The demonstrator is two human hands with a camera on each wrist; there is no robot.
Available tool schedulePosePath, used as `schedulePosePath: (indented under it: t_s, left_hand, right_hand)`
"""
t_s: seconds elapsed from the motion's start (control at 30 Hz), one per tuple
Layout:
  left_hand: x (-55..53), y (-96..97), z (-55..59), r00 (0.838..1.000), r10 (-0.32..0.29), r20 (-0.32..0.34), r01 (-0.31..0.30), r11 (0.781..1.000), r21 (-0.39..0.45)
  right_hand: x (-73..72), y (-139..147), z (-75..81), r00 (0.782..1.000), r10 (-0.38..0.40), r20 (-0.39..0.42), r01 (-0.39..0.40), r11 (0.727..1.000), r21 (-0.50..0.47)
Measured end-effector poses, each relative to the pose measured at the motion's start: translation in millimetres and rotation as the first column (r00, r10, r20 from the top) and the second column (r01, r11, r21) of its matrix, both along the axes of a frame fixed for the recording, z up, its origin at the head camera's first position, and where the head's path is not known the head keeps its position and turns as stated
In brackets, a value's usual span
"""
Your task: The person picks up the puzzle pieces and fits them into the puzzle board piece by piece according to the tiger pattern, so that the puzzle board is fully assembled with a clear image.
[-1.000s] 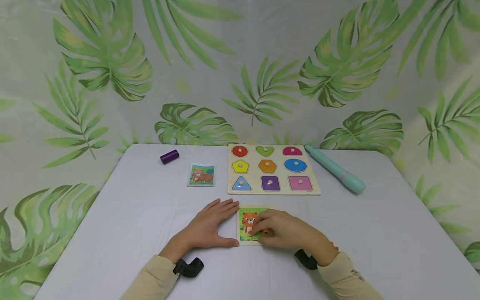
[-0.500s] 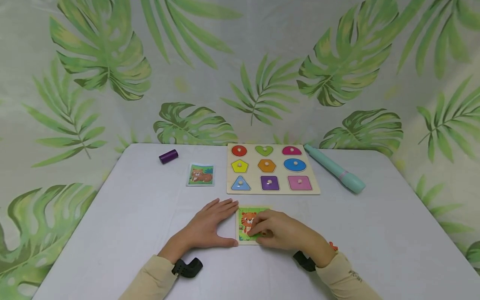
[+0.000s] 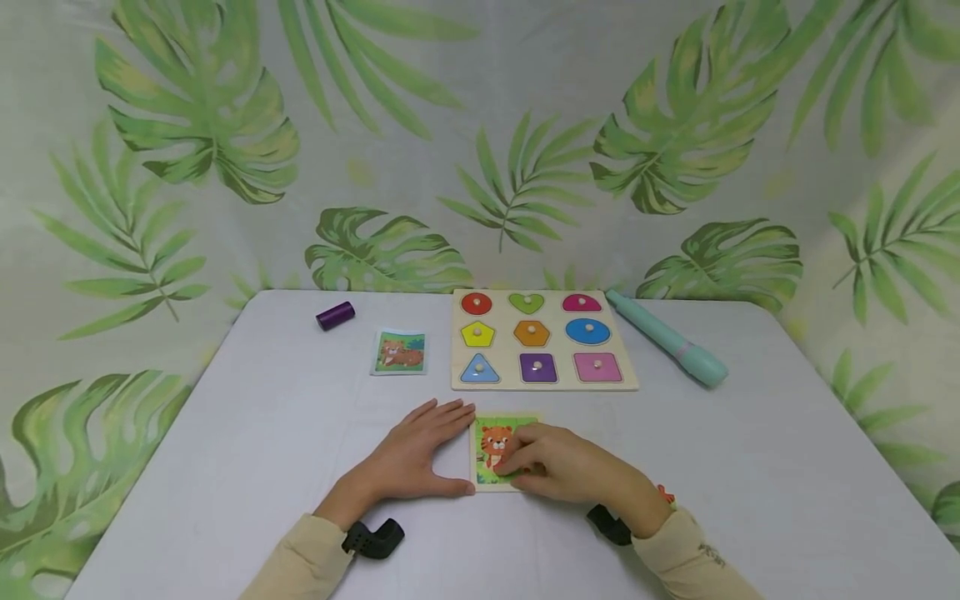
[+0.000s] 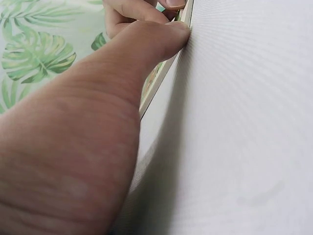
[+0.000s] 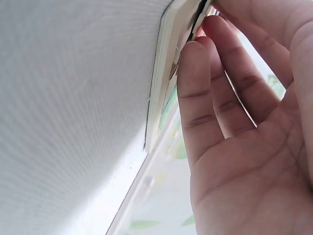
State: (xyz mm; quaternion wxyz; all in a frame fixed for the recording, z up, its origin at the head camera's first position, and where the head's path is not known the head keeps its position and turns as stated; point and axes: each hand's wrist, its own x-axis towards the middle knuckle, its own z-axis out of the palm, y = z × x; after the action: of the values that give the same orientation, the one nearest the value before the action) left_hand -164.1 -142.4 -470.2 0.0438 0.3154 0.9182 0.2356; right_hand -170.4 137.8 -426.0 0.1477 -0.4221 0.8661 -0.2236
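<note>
A small square jigsaw puzzle (image 3: pixel 495 442) with an orange tiger cub on green lies in a pale wooden frame. Along its left edge, my left hand (image 3: pixel 412 454) rests with straight, spread fingers, the thumb (image 4: pixel 178 32) touching the frame's near corner. Over the puzzle's right half, my right hand (image 3: pixel 566 462) is bent, its thumb and fingers pinching a thin puzzle piece (image 5: pixel 200 20) close over the board. In the right wrist view the piece's edge shows at the fingertips (image 5: pixel 195 49). The hand hides the puzzle's right side in the head view.
Behind the puzzle lies a wooden peg board (image 3: pixel 543 383) with coloured shapes. A tiger picture card (image 3: pixel 399 352) and a purple cylinder (image 3: pixel 335 316) are at the back left. A mint-green microphone-shaped object (image 3: pixel 667 337) lies at the back right of the white table (image 3: pixel 750 450).
My right fingertips have shifted slightly left over the puzzle with the piece. The left hand has stayed against the frame. The view has shifted a little.
</note>
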Motion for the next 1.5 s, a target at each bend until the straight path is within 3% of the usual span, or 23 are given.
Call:
schedulePosePath:
  t_s: [0.53,1.13,1.5]
  left_hand:
    - [-0.4,-1.2,0.3,1.000,0.005,0.001,-0.005,1.000,-0.006]
    - [1.1,-0.7,-0.9,1.000,-0.001,0.005,0.001,1.000,-0.003]
    - [0.4,0.0,-0.4,1.000,0.003,-0.010,-0.003,1.000,-0.005]
  right_hand:
    - [0.7,-0.6,-1.9,0.997,0.015,-0.069,-0.014,1.000,0.020]
    - [3.0,1.3,-4.5,0.998,0.013,-0.057,-0.012,1.000,0.012]
    - [4.1,0.9,2.6,0.997,0.011,-0.072,-0.008,0.999,0.043]
